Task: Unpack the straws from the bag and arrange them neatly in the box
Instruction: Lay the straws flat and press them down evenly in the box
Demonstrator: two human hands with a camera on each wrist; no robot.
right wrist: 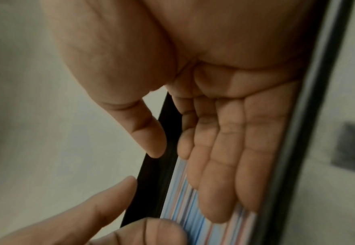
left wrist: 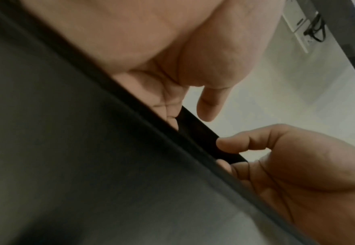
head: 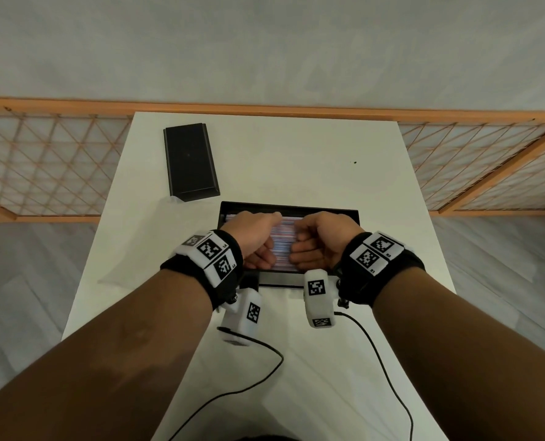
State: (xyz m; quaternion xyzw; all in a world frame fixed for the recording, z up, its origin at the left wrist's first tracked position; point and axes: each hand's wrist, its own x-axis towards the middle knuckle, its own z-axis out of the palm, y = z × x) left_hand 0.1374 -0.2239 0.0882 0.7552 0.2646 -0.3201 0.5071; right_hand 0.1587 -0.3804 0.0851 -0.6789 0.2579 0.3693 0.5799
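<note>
A black box [head: 290, 205] stands near the front middle of the white table [head: 296, 154]. It holds a layer of pink, blue and white striped straws [head: 282, 246] lying side by side. Both hands are inside it. My left hand [head: 258, 237] reaches in from the left and my right hand [head: 319, 240] from the right, fingers pointing at each other. In the right wrist view the right fingers [right wrist: 224, 174] lie straight and flat on the straws [right wrist: 180, 207]. The left fingers [right wrist: 109, 202] show at the bottom there. In the left wrist view the box wall [left wrist: 88, 149] hides my left fingers.
The black lid [head: 190, 160] lies at the back left of the table. A faint clear plastic bag [head: 137, 249] lies flat left of the box. Two black cables [head: 265, 377] trail from the wrist cameras over the table's front. A wooden lattice rail [head: 42, 163] runs behind.
</note>
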